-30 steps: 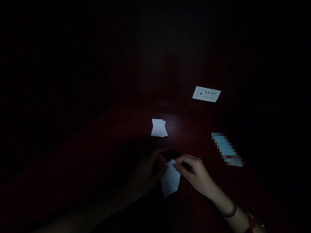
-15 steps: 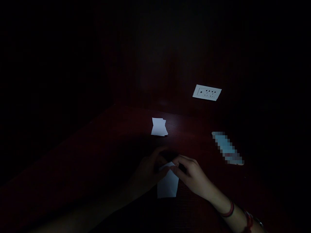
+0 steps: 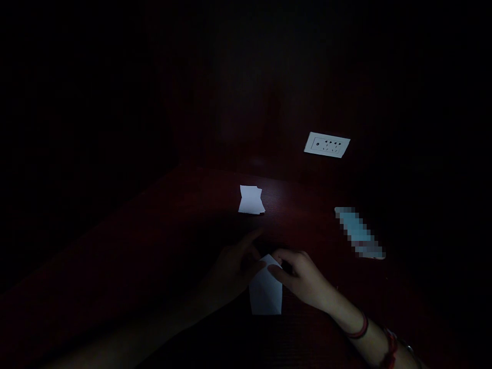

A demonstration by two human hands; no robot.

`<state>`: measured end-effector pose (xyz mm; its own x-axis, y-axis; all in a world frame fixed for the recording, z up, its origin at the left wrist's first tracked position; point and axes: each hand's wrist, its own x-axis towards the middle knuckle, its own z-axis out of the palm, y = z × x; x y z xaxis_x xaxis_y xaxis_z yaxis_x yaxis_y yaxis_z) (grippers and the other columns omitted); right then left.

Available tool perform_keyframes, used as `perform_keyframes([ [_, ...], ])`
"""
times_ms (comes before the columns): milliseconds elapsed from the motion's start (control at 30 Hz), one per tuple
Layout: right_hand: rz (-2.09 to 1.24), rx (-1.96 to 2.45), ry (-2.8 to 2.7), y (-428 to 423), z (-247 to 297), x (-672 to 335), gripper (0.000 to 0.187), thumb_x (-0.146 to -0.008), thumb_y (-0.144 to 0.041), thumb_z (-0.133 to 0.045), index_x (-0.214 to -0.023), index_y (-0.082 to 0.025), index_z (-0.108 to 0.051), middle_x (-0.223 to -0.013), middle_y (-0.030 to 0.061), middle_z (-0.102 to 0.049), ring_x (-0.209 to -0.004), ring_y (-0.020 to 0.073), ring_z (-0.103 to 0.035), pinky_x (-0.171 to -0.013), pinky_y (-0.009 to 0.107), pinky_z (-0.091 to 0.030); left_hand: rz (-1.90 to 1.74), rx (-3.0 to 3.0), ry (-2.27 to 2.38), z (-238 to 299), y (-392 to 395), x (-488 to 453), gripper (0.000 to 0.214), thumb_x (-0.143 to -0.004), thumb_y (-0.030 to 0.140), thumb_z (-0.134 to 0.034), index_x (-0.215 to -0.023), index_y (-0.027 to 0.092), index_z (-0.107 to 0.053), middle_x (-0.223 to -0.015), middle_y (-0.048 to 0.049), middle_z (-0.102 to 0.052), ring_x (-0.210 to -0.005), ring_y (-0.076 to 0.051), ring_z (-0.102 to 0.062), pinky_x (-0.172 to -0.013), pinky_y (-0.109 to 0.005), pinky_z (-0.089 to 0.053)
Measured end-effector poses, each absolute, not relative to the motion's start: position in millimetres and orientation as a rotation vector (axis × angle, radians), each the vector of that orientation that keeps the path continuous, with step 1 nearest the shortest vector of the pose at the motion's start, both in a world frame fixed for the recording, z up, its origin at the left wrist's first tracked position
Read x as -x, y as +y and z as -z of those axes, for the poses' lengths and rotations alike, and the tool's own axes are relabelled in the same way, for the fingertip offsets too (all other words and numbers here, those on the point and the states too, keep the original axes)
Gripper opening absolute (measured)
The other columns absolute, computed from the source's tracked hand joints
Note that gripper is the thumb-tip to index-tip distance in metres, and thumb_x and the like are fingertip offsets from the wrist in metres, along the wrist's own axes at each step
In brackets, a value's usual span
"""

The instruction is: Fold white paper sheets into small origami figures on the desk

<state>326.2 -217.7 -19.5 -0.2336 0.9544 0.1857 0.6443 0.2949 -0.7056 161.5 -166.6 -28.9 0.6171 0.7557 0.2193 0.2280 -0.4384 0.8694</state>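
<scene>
A small white sheet of paper (image 3: 266, 292) is held between my two hands near the bottom middle of the head view. Its top comes to a point, as if the corners are folded in. My left hand (image 3: 236, 264), dim in shadow, pinches the upper left edge, thumb on the front and index finger stretched out beyond it. On the upper right edge, my right hand (image 3: 302, 274) grips the paper with its thumb in front and fingers behind. Farther back on the table lie several white paper pieces (image 3: 251, 200), loosely stacked.
The dark red table (image 3: 154, 225) reaches back to a wall carrying a white power socket (image 3: 326, 145). A phone (image 3: 359, 233), its screen blurred out, lies on the right. Most of the surroundings are too dark to make out.
My thumbs have moved slightly apart along the top of the paper, baring its pointed tip. The paper's lower edge has straightened and shifted a little to the right.
</scene>
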Motion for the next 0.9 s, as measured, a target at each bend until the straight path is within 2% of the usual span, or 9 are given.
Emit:
perform_keyframes([
  [200, -0.744, 1.465, -1.938, -216.7, 25.0, -327.8, 0.010, -0.074, -0.016, -0.045, -0.065, -0.014, -0.050, -0.058, -0.0046, -0.042, -0.052, 0.0064, -0.036, -0.048, 0.017, -0.029, -0.777, -1.922, 0.697, 31.3, -165.6, -164.5, 0.049, -0.077, 0.027, -0.048, -0.122, 0.024, -0.028, -0.081, 0.0009, -0.056, -0.072, -0.012, -0.054, -0.064, -0.024, -0.043],
  [500, -0.713, 1.411, -1.912, -215.0, 22.6, -322.8, 0.014, -0.075, -0.019, -0.045, -0.063, -0.014, -0.049, -0.056, -0.0046, -0.042, -0.053, 0.0064, -0.036, -0.048, 0.017, -0.029, -0.793, -1.988, 0.697, 30.2, -164.5, -162.8, 0.040, -0.080, 0.027, -0.043, -0.119, 0.026, -0.036, -0.075, 0.0019, -0.052, -0.065, -0.010, -0.049, -0.060, -0.022, -0.041],
  [633, -0.678, 1.436, -1.926, -214.6, 21.0, -321.6, 0.015, -0.075, -0.019, -0.045, -0.062, -0.014, -0.050, -0.056, -0.0044, -0.042, -0.053, 0.0065, -0.037, -0.049, 0.018, -0.030, -0.797, -1.973, 0.708, 31.0, -165.9, -164.5, 0.042, -0.081, 0.022, -0.040, -0.122, 0.025, -0.031, -0.082, -0.0005, -0.053, -0.070, -0.011, -0.050, -0.063, -0.023, -0.041],
  [900, -0.729, 1.485, -1.824, -212.2, 30.5, -327.3, 0.015, -0.074, -0.025, -0.049, -0.068, -0.014, -0.058, -0.060, -0.0017, -0.052, -0.056, 0.0085, -0.045, -0.052, 0.019, -0.036, -0.792, -1.905, 0.721, 33.1, -159.1, -165.4, 0.043, -0.078, 0.018, -0.042, -0.120, 0.023, -0.034, -0.074, 0.0020, -0.052, -0.066, -0.010, -0.050, -0.062, -0.023, -0.041],
])
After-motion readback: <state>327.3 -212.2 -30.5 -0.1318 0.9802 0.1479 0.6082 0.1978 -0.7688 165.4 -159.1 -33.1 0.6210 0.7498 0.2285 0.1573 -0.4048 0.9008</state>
